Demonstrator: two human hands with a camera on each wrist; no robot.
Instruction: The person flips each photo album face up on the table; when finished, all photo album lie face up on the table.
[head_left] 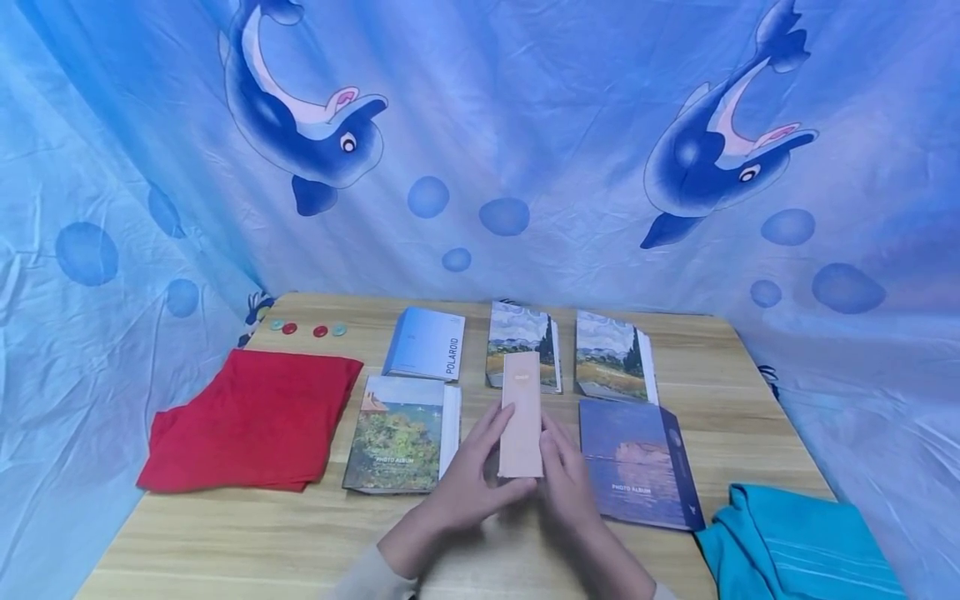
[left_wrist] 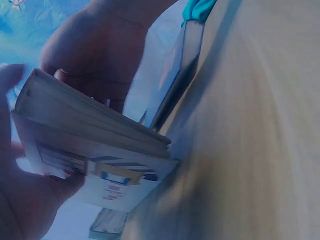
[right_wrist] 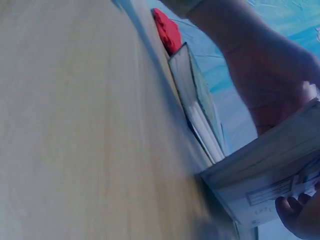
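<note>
Under the pink album (left_wrist: 95, 150), left wrist shows a label (left_wrist: 117, 181)

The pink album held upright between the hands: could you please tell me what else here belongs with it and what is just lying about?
In hand: pink album, left hand, right hand.
Lying about: five albums, red cloth, teal cloth, four buttons.

Head view: set high, facing forward and down over the wooden table (head_left: 225, 533). Wrist views: set low at tabletop level, very near. The pink album (head_left: 521, 415) is shared by all three.
</note>
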